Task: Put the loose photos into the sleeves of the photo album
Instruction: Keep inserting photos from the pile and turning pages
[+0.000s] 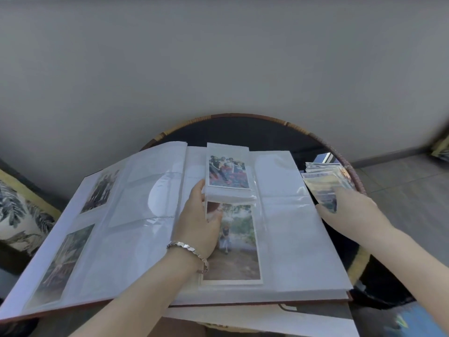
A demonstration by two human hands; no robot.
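I count 1 open photo album (291, 239) with 4 sleeved photos (233, 242); 1 pile of loose photos (325, 181), too blurred to number; 2 hands, left hand (198, 227) and right hand (349, 210); 1 bracelet (188, 249); 1 round table (243, 132); 1 leaf-print cushion (21, 215).

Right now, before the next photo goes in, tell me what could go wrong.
1. The stack of loose photos lies fanned beside the table rim; the right hand, pulling one out, might nudge others over the edge.
2. Only the left hand holds the lifted sleeve up; if it slips, the sleeve could drop over the lower photo.
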